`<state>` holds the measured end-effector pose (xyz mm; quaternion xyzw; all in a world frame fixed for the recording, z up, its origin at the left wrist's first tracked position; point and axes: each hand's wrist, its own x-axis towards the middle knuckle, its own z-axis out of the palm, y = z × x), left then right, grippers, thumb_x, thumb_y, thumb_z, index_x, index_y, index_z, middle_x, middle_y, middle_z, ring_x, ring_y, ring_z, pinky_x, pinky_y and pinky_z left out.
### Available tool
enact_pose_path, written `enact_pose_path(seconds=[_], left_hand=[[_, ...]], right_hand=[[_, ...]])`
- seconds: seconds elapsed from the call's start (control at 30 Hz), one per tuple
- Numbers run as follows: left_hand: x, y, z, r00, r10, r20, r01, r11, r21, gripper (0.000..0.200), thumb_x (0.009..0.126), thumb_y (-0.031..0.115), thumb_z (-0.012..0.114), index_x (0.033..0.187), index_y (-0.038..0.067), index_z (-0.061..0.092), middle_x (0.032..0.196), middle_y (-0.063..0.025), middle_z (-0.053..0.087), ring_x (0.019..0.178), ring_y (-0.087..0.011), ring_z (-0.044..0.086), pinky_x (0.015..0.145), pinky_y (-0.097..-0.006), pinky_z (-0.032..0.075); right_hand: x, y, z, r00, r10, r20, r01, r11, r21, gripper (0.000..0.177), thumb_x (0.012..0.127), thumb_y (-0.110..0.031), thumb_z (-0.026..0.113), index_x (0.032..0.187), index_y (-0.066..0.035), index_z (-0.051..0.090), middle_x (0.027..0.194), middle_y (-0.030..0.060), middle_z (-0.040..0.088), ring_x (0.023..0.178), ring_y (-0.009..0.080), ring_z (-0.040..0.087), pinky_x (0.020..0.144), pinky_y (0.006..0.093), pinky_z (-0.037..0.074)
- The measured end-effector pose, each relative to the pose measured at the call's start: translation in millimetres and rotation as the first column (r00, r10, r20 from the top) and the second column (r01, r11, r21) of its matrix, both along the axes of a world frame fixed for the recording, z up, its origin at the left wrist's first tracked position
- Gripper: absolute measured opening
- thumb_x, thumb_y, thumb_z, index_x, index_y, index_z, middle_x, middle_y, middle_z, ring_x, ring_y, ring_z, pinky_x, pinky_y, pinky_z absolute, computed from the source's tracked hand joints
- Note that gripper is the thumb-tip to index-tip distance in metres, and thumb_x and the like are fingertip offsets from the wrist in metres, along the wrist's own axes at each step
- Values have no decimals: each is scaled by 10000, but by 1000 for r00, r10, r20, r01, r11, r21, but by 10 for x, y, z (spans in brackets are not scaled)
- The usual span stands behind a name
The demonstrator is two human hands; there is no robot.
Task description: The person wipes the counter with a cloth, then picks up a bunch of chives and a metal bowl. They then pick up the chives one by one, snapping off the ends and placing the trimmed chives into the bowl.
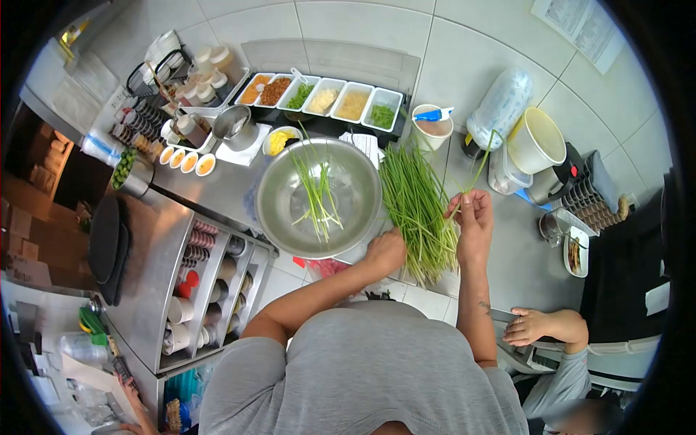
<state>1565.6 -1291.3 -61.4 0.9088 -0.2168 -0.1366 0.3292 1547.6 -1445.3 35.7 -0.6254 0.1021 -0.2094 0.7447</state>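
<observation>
At the left, small green round fruits (pixel 124 169) filled a metal container, and four small white dishes (pixel 188 162) with orange contents stood in a row. Next came a metal pot (pixel 234 129) on a white sheet, with a tray of white food containers (pixel 322 98) behind, against the wall. A wide steel bowl (pixel 275 223) sat on the counter (pixel 529 243), a few loose stalks (pixel 317 197) lying in it. Between the bowl and a bundle of long green stalks (pixel 417 210) was the left hand (pixel 386 250), its fingers curled; whether its grip was clamped on anything could not be told. The bundle lay on the counter between both hands. On its right side, the right hand (pixel 473 210) had its grip pinched together on a single green stalk (pixel 484 163), which rose bent above the fingers. Behind stood a white tub (pixel 432 135) with a blue-handled utensil (pixel 433 114). Farther right was another person's hand (pixel 528 327).
</observation>
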Motion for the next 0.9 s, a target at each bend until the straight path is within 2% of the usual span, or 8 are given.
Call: enact_pose_path(seconds=[0.07,0.17,0.2,0.27,0.37,0.57,0.67,0.9], left_hand=[[3,20,55,998,2,65,-7,997,72,320,844,228,571,901,-75,489,801,-268,597,772,-410,601,695,-482,471],[74,-11,308,996,35,77,-16,973,-229,305,885,271,541,977,-17,509,808,-168,624,727,-332,599,672,-404,476],[125,-29,418,997,-15,-73,-18,903,-430,291,896,273,530,983,-4,511,814,-129,618,741,-283,591,665,-374,470],[259,-46,596,929,-195,-314,-119,646,-754,265,918,276,509,996,22,513,826,-52,605,770,-185,577,649,-314,459],[428,2,596,929,-123,-350,-164,711,-684,232,944,254,462,981,32,513,835,2,566,795,-94,525,659,-256,431],[335,123,607,930,-145,-337,-133,724,-677,188,953,183,419,887,32,511,749,-21,542,716,-105,505,657,-248,405],[304,139,543,914,-162,-371,-157,703,-693,189,951,174,421,875,25,511,724,-27,532,698,-108,506,658,-249,405],[221,366,633,887,-144,-439,-194,745,-638,171,946,159,431,882,23,511,730,-21,525,696,-108,510,647,-245,413]], right_hand=[[17,-26,30,999,37,-17,-37,999,4,71,934,-113,481,940,-43,468,799,51,560,692,117,526,621,251,460],[-30,-10,-48,987,149,-63,-150,989,-12,69,934,-105,477,951,-39,470,792,44,552,681,112,519,613,243,456],[-64,37,-111,981,179,-80,-182,983,-31,66,935,-101,475,951,-37,470,790,41,549,676,109,515,613,240,455],[-153,125,-282,959,262,-112,-273,956,-103,79,936,-100,472,960,-25,480,791,32,541,682,99,515,626,233,451],[-311,276,-481,929,271,-251,-328,918,-223,108,938,-116,478,967,-13,492,796,29,550,729,99,531,666,230,449],[-209,233,-367,938,256,-234,-316,910,-270,205,935,-166,497,1038,7,536,848,31,572,814,99,534,741,251,440],[-37,259,-162,938,274,-214,-298,950,-88,246,942,-193,484,1079,2,547,871,31,576,799,99,528,727,257,439],[375,282,-39,954,281,-103,-286,957,-42,263,952,-200,461,1077,14,548,826,7,561,721,69,500,650,228,413]])
